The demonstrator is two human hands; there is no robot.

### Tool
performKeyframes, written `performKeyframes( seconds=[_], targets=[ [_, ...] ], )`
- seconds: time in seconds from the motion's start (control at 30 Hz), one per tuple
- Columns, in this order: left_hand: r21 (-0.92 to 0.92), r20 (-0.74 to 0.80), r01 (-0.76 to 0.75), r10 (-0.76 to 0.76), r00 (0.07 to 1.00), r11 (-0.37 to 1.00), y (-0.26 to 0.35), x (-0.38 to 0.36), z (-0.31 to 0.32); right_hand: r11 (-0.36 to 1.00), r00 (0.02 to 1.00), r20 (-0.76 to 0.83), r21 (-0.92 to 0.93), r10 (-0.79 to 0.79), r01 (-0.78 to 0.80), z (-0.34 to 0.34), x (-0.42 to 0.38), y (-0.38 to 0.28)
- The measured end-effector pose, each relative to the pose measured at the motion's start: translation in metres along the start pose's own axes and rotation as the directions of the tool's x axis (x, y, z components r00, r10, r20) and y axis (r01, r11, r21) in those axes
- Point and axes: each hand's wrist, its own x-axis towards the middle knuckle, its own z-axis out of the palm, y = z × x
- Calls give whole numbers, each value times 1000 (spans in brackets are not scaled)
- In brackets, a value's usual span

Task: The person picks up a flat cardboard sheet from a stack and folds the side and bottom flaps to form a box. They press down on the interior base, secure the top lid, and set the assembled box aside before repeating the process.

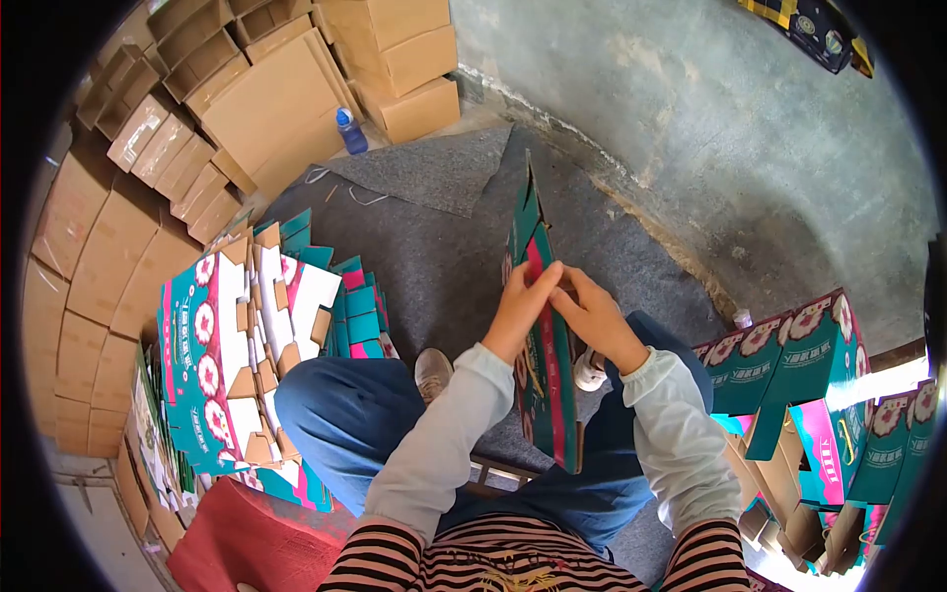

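Observation:
A flat, folded teal and pink carton (554, 395) stands on edge between my knees, seen nearly edge-on. My left hand (521, 308) grips its left face near the middle of the upper edge. Opposite it, my right hand (598, 322) is closed on the same edge, with the fingertips of both hands meeting there. The far end of the carton rises to a narrow, slightly parted tip. Parts of the fingers are hidden behind the cardboard.
Flat printed cartons (207, 365) are stacked at my left, above a red cloth (256, 543). Assembled teal cartons (809, 365) stand at my right. Brown boxes (89, 247) line the left wall. A blue bottle (351, 133) and a grey mat (434, 168) lie ahead, near the concrete wall (691, 118).

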Motion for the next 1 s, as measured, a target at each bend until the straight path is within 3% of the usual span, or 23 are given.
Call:
performKeyframes(
  seconds=[0.07, 0.1, 0.2, 0.3, 0.43, 0.5, 0.6, 0.67, 0.7, 0.77, 0.87, 0.93, 1.0],
  targets=[
    [-19, 49, 55, -54, 997, 998, 25, 1, -4, 975, 993, 121, 223, -11, -16, 2, 3, 9],
    [9, 44, 31, -31, 999, 999, 17, 9, -10, 970, 976, 213, 227, 34, -83, -2, 3, 11],
    [93, 40, -54, 51, 998, 994, 26, 8, -16, 935, 962, 228, 285, 147, -211, 0, 3, 10],
    [215, -10, 10, -8, 1000, 977, 37, 0, -19, 889, 906, 301, 257, 298, -378, -4, 4, 1],
    [210, -72, -91, 108, 991, 973, 35, 1, -27, 881, 892, 304, 235, 336, -412, -7, 3, 6],
    [472, -24, -153, 186, 982, 868, 43, 5, -42, 883, 887, 283, 196, 365, -426, -13, 3, 2],
    [750, 20, -137, 185, 983, 647, 50, 6, -50, 966, 951, 203, 64, 234, -251, -17, 11, 13],
    [874, 31, -98, 148, 988, 475, 54, 7, -51, 957, 962, 143, -206, 235, -203, -14, 13, 4],
    [840, 75, -159, 179, 981, 519, 44, 16, -59, 924, 967, 109, -337, 230, -182, -14, 14, 1],
    [752, 158, -273, 237, 959, 600, 24, 32, -84, 913, 987, 82, -395, 141, -98, -20, 15, 10],
    [761, 46, -7, -42, 998, 649, 69, 6, -102, 877, 998, 56, -480, 42, -10, -39, 9, 16],
    [622, -106, 7, 76, 991, 783, 87, -14, -118, 869, 996, 80, -495, 29, 15, -56, 2, 9],
    [562, -131, -3, 93, 987, 827, 90, -14, -138, 882, 985, 161, -471, 57, 26, -68, -5, -2]
  ],
)
